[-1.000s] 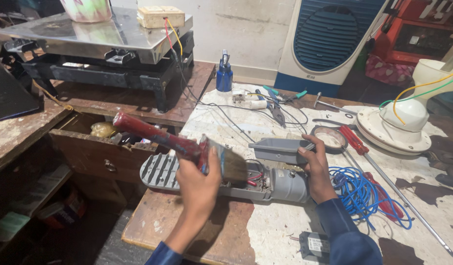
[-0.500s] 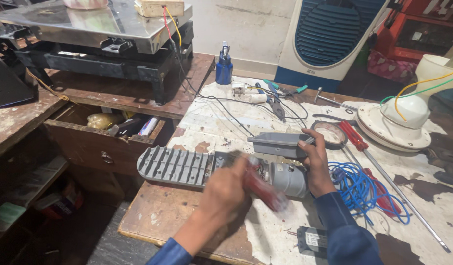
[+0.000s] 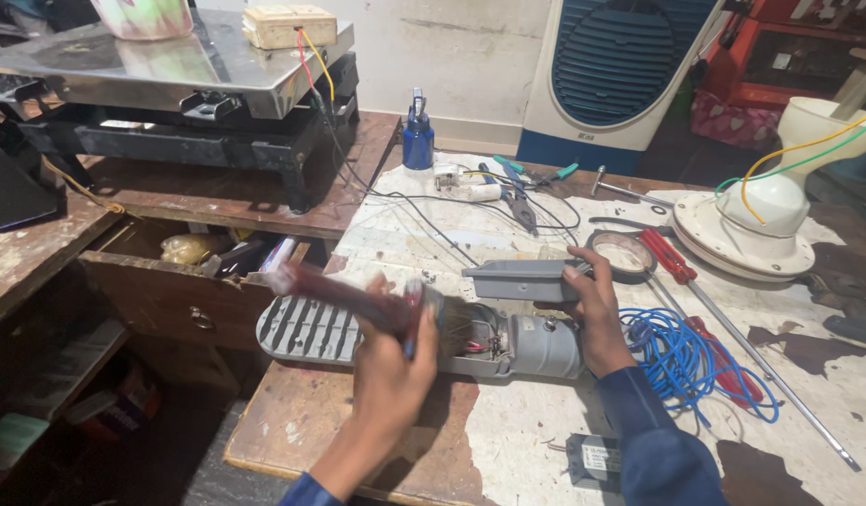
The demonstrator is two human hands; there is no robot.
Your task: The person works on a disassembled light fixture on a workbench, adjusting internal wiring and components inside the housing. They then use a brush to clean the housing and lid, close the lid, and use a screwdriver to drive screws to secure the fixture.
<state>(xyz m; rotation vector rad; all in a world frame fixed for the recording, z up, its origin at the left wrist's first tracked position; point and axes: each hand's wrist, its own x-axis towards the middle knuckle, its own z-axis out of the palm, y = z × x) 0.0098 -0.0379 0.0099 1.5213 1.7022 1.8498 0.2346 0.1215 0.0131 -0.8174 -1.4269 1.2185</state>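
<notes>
A grey lamp housing with a finned end lies across the near edge of the workbench. Its compartment is open and coloured wires show inside. My right hand grips the raised grey lid at its right end. My left hand is closed on a dark red-handled tool, which is blurred and points up and to the left over the finned end. The tool's tip is hidden behind my hand.
A blue wire coil, a red screwdriver and a long metal rod lie to the right. A white fan base stands behind them. Pliers and a blue bottle are at the back. An open drawer sits left, below a steel platform.
My left hand swung the red-handled tool down over the housing, then back up so it points left again. My right hand stayed on the lid.
</notes>
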